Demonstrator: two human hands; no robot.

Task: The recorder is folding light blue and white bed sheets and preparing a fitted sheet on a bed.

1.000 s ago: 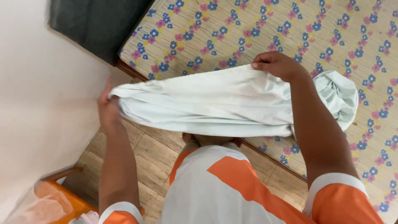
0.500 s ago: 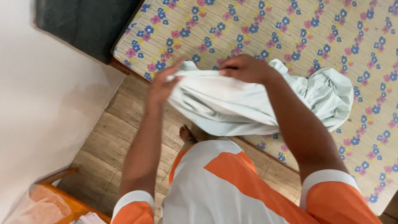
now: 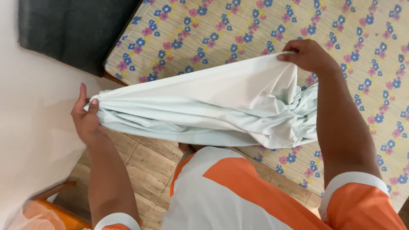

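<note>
1. While the left hand (image 3: pixel 87 116) pinched one end of the pale blue cloth (image 3: pixel 204 108), the right hand (image 3: pixel 307 55) gripped its far edge.
2. It stretched taut above the flowered mattress (image 3: pixel 238 34) and wooden floor (image 3: pixel 145 162).

Orange-and-white short-sleeved shirt (image 3: pixel 238 191); white bands edging orange sleeve cuffs (image 3: pixel 353 181); forearms bare.
</note>
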